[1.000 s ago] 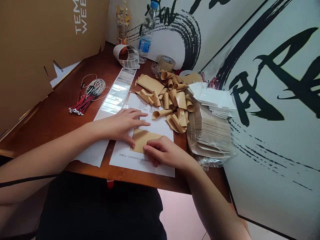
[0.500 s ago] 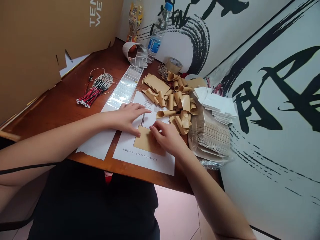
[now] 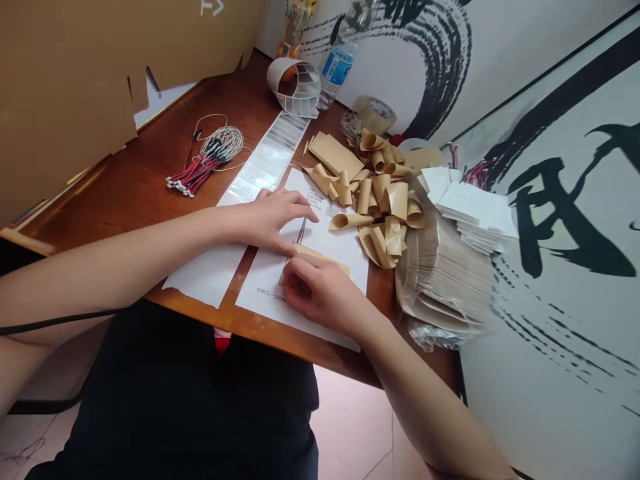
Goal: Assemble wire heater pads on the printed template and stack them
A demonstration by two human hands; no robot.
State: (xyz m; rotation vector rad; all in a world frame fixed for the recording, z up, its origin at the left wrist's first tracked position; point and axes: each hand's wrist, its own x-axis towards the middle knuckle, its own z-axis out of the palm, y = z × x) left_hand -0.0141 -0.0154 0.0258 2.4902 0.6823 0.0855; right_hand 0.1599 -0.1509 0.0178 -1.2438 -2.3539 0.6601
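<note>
A tan kraft-paper piece (image 3: pixel 309 251) lies on a white printed sheet (image 3: pixel 253 300) near the table's front edge. My left hand (image 3: pixel 270 217) rests on the sheet with fingers spread, its thumb tip at the piece's upper left corner. Over the lower part of that piece is my right hand (image 3: pixel 323 293), fingers curled and pinched near its left edge. Whatever the right fingertips hold is hidden. A thin dark tool, perhaps tweezers (image 3: pixel 302 231), lies just beyond the left thumb. The right hand covers part of the sheet's large printed code.
Curled kraft-paper pieces (image 3: pixel 370 193) heap right of the sheet, beside a bagged card stack (image 3: pixel 445 280) and white packets (image 3: pixel 470 207). A label strip (image 3: pixel 265 160), bundled red-and-black wires (image 3: pixel 207 160), a bottle (image 3: pixel 337 67) and a tape roll (image 3: pixel 375 115) lie farther back. Cardboard (image 3: pixel 75 87) stands left.
My right hand has moved left and down across the kraft piece, now covering much of it and part of the code. The left hand stays spread by its corner. The view has shifted slightly.
</note>
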